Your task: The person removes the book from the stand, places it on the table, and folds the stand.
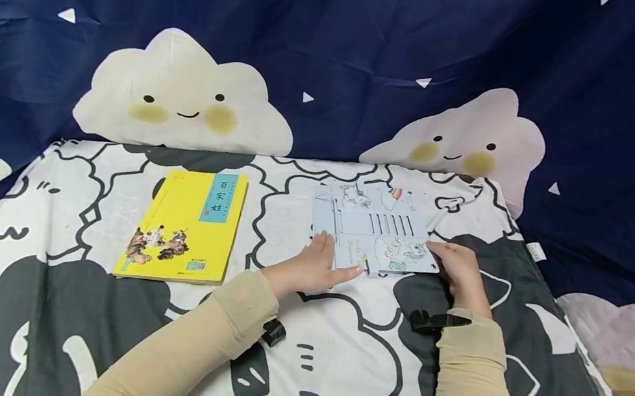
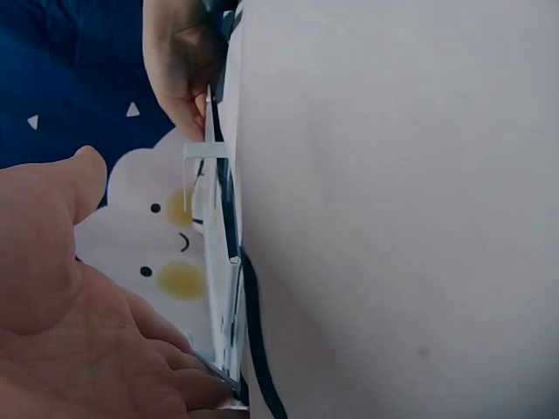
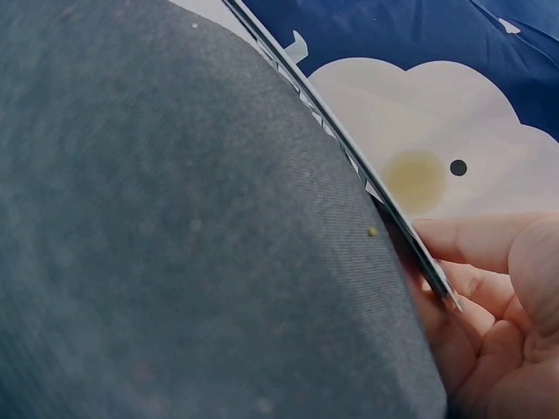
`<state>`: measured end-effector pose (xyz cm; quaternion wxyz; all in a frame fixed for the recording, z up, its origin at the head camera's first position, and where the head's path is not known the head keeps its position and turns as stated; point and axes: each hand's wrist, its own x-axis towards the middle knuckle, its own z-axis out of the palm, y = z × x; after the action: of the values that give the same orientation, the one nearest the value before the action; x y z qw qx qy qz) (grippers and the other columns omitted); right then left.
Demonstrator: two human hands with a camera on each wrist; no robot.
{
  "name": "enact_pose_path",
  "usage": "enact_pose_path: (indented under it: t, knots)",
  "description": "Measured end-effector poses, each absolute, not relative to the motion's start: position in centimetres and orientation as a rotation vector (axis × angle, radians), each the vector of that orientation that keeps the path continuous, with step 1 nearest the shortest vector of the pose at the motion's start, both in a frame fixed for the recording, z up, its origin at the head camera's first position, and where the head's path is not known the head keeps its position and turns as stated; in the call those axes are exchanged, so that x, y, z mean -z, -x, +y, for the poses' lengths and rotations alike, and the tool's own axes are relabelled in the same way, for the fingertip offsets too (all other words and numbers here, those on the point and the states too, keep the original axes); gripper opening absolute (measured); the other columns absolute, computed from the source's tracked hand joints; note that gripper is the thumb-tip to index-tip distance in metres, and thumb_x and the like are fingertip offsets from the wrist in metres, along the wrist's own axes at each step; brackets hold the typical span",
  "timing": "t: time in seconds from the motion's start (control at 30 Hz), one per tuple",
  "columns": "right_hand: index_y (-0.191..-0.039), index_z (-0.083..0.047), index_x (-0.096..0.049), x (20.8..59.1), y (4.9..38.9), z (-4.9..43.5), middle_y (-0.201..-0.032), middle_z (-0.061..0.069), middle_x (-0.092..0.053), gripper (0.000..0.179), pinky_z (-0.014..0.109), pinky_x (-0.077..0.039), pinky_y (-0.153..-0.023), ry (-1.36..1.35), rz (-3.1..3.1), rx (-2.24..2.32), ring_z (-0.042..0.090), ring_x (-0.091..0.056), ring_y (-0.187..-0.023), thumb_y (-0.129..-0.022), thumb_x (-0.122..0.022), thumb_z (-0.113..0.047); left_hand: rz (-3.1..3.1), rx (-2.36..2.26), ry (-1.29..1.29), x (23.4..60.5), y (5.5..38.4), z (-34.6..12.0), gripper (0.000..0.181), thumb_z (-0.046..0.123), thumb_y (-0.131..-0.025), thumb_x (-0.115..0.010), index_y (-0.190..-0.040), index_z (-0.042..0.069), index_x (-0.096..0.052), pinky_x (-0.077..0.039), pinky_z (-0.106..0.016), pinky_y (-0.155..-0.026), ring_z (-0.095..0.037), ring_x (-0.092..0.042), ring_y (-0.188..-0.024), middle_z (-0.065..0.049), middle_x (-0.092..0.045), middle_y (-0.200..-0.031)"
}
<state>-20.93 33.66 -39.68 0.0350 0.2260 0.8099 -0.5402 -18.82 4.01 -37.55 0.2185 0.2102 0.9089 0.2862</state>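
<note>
A flat, light-blue book stand [image 1: 379, 228] printed with unicorns and a rainbow lies on the sheep-patterned cloth. A row of slots runs across its middle. At its lower left edge is my left hand [image 1: 315, 266]; in the left wrist view its fingers [image 2: 188, 375] reach straight to the stand's edge, with the thumb held apart. My right hand [image 1: 460, 273] pinches the lower right corner between thumb and fingers. Seen edge-on in the right wrist view, the stand [image 3: 349, 148] is thin, and the right fingers pass beneath it.
A yellow book [image 1: 184, 228] with a blue title label lies on the cloth to the left of the stand. The black-and-white sheep cloth [image 1: 328, 362] covers the surface. Behind it hangs a dark blue curtain [image 1: 348, 31] with smiling clouds.
</note>
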Motion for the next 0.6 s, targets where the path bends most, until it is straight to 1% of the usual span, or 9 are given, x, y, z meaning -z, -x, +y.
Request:
enact_pose_path:
  t: [0.33, 0.6]
  knots:
    - [-0.138, 0.004, -0.055, 39.73, 20.99, 33.74, -0.063, -0.022, -0.061, 0.055, 0.015, -0.048, -0.056, -0.694, 2.491, 1.649, -0.004, -0.057, -0.06, -0.097, -0.061, -0.033, 2.534, -0.696, -0.648, 37.99, 19.16, 3.97, 0.099, 0.064, -0.098, -0.041, -0.155, -0.009, -0.005, -0.009, -0.044, -0.126, -0.033, 0.002, -0.154, -0.025, 0.001, -0.164]
    - [-0.136, 0.004, -0.056, 39.73, 20.94, 33.66, -0.063, -0.022, -0.061, 0.055, 0.016, -0.048, -0.056, -0.692, 2.501, 1.644, -0.004, -0.057, -0.059, -0.097, -0.061, -0.033, 2.549, -0.628, -0.685, 37.93, 19.32, 4.03, 0.097, 0.062, -0.099, -0.042, -0.154, -0.01, -0.008, -0.009, -0.046, -0.126, -0.032, 0.0, -0.155, -0.025, -0.002, -0.164]
